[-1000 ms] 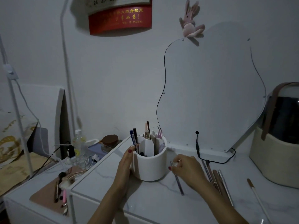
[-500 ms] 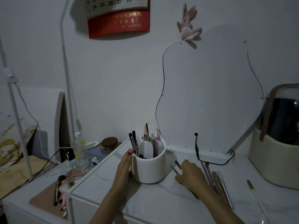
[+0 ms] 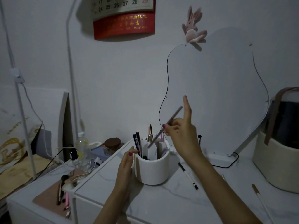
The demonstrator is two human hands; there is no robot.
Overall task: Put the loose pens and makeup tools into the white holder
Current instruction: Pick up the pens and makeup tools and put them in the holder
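Your white holder (image 3: 152,170) stands at lower centre of the frame on the marble tabletop (image 3: 169,202); your left hand (image 3: 125,165) grips its left side, thumb at the rim; your right hand (image 3: 181,135) pinches a grey pen (image 3: 165,126) slanted above the opening, index finger raised, the pen's lower tip blurred; a black-and-white pen (image 3: 188,176) lies right of the holder; your right forearm hides more tools; dim light; calendar (image 3: 123,16) cut off at top.

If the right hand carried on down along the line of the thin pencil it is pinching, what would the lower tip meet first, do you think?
Most likely the white holder. The right hand pinches the thin pencil tilted, its lower tip over the holder's white inner dividers; it would probably touch one or slip between. Depth is unclear.
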